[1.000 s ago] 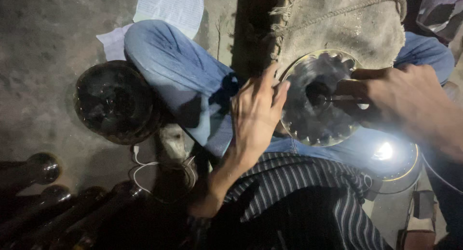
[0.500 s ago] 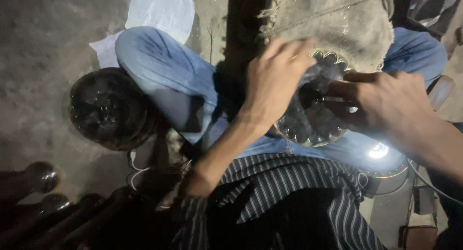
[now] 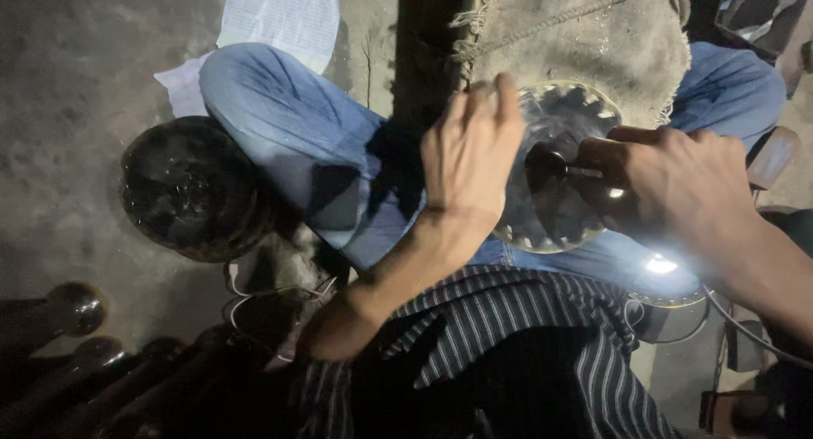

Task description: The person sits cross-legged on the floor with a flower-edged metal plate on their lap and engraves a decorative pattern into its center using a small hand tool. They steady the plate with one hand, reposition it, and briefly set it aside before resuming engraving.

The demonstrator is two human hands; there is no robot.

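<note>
Head view: the left hand lays its fingers together over the left rim of one toothed metal disc, while the right hand is clamped on one small tool pressed at the disc's centre. Left of the fingers lies one dark round bowl-shaped part, with two paper sheets on the floor beyond.

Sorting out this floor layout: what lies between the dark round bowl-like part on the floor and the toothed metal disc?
In the head view, the person's bent knee in blue jeans lies between the dark round part and the toothed disc, with the left hand at the disc's edge.
</note>
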